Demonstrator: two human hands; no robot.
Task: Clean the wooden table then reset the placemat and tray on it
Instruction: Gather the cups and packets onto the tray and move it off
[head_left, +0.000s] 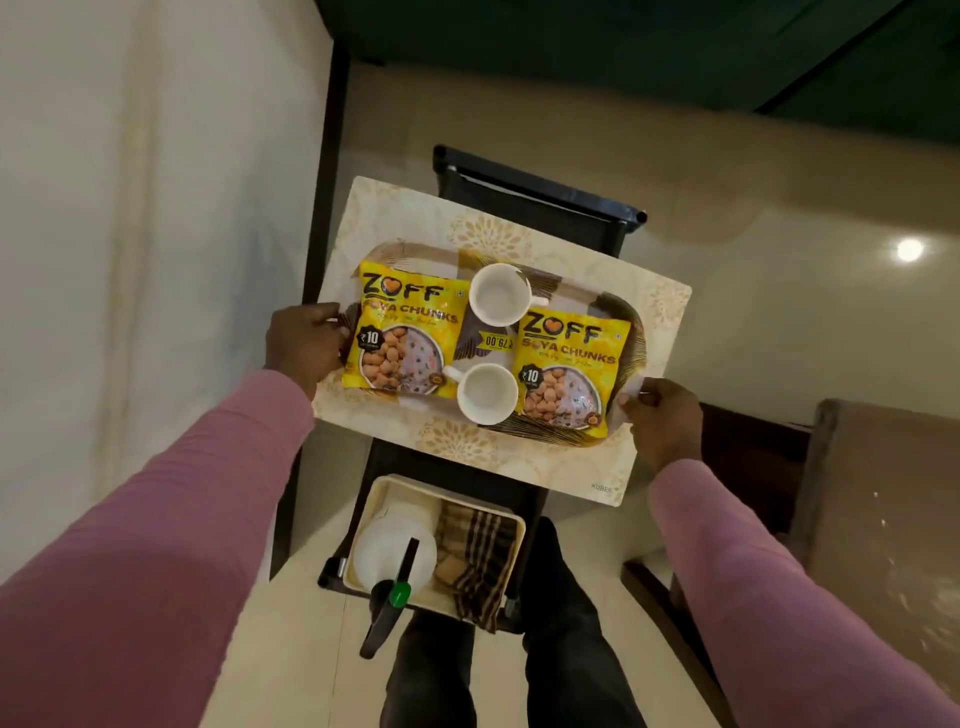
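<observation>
- Nearest the person's feet, at six o'clock from the tray, a cream bin (384, 486) sat on the near end of the dark table (540, 213). It held a spray bottle (392, 551) and a checked cloth (480, 561), neither of them being touched.
- Beyond it the placemat (467, 457) lay skewed across the table, with its nine and three o'clock edges overhanging the wood.
- The tray (636, 332) was on or just above the placemat; I could not tell whether it had left the mat.
- The left hand (304, 340) had its fingers curled round the tray's nine o'clock end. The right hand (662, 415) pinched the four o'clock end, thumb on top.
- On the tray were two yellow packets (402, 338), one at nine and one at four, and two white cups (487, 393), one at six and one at twelve, all loose.
- The load looked like the risk to me: a lift with one end higher than the other could send the cups sliding or tipping off the shallow rim.
- If the tray dragged instead of rising cleanly, it could have pulled the overhanging mat off the table.
</observation>
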